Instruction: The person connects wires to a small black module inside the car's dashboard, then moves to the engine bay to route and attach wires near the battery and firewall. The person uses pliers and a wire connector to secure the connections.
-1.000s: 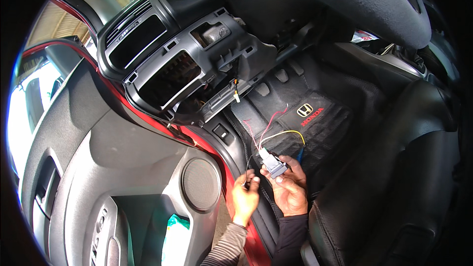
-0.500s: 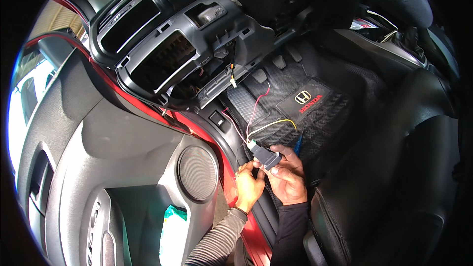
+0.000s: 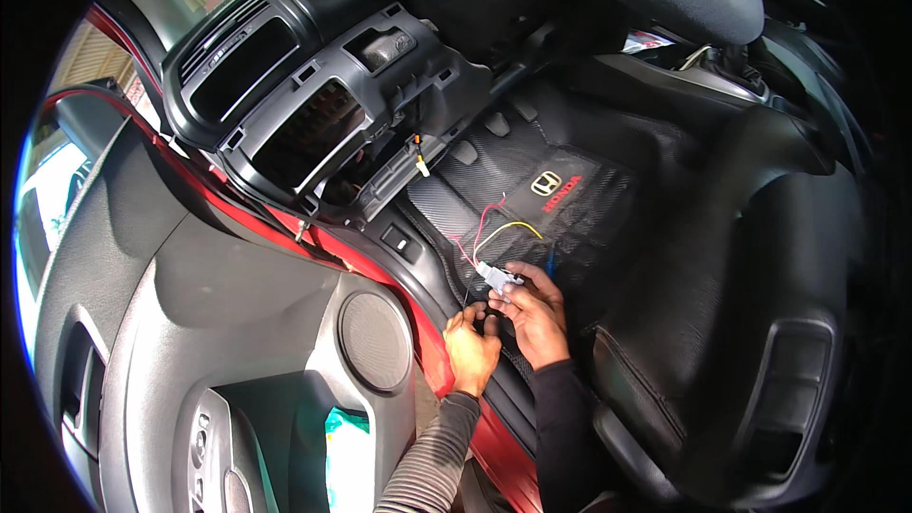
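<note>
My right hand (image 3: 537,318) pinches a small boxy wired module (image 3: 499,277) between thumb and fingers. Its lit face looks pale grey. From its far end spread thin wires: a yellow wire (image 3: 518,225), a red-pink wire (image 3: 483,220) and a shorter pink one. Just left of it, my left hand (image 3: 472,350) is closed with curled fingers over the door sill. A fine dark strand runs up near those fingertips, but what they grip is hidden. Beyond my right hand, a thin blue object (image 3: 551,261) lies on the black floor mat (image 3: 598,192).
The dashboard (image 3: 380,95) has uncovered openings, with a white connector (image 3: 422,165) hanging below on a lead. At left stands the open door (image 3: 275,313) with a round speaker (image 3: 376,342). A black seat (image 3: 665,370) is at right, the steering wheel (image 3: 722,0) above.
The module has turned in my right hand, from a dark face to a pale one. My left hand has shifted little. The whole view has moved, showing more steering wheel and seat.
</note>
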Demonstrator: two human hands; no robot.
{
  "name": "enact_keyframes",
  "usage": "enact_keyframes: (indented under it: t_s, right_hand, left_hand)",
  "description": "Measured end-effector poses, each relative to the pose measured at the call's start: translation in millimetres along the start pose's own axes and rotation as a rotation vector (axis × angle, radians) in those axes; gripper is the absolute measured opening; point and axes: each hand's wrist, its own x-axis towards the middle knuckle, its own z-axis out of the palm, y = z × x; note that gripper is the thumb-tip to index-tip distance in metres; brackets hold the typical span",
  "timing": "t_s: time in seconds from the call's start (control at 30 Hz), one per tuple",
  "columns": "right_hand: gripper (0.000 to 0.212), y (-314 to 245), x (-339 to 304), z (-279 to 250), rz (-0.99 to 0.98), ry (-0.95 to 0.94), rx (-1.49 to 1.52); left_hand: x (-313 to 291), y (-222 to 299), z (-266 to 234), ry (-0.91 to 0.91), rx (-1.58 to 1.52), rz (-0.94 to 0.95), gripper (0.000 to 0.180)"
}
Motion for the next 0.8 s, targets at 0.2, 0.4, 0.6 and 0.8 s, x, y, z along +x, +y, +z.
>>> enact_keyframes:
  t_s: [0.2,0.4,0.6,0.8]
  right_hand:
    - [0.033,20,43,3,-0.068,0.111,-0.137]
    - [0.038,53,107,-25,0.071,0.424,-0.507]
    - [0.040,75,110,-55,-0.099,0.504,-1.316]
    - [0.046,53,95,-46,-0.052,0.494,-1.592]
  left_hand:
    - [-1,2,-5,-0.028,0.031,-0.016,0.031]
    - [-1,0,-4,-0.005,0.042,0.012,0.032]
    - [-1,-3,-3,0.004,0.014,-0.002,0.032]
    - [-1,-2,-3,0.022,0.000,-0.002,0.032]
